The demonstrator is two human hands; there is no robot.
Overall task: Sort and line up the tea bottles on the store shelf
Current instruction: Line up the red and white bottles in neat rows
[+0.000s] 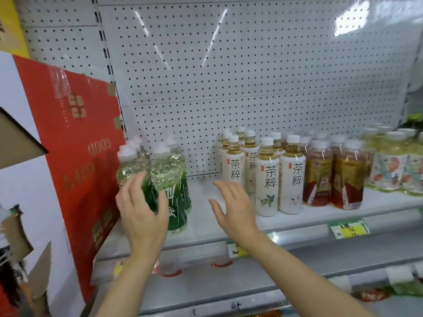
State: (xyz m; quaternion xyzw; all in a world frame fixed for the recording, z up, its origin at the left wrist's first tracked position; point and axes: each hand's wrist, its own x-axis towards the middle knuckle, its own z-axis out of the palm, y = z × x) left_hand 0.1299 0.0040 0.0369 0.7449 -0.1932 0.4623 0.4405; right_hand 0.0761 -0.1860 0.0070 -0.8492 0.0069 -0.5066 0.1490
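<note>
With both the left hand (143,211) and the right hand (233,207) spread and holding nothing near the green-label bottles (169,179) at the shelf (206,225) front, a careless push could topple them over the edge.

on the shelf (201,223), the bottles with plain characters on their labels (267,179) stand in rows near the middle. left of them, across a bare gap, a cluster of bottles (169,179) stands by the leaning carton (75,156) at the shelf's left end. right of them stand two rows of wrapped bottles (320,175), then a further group (393,165). the pegboard (229,76) rises behind them all; price tags (349,228) sit on the front edge.
</note>
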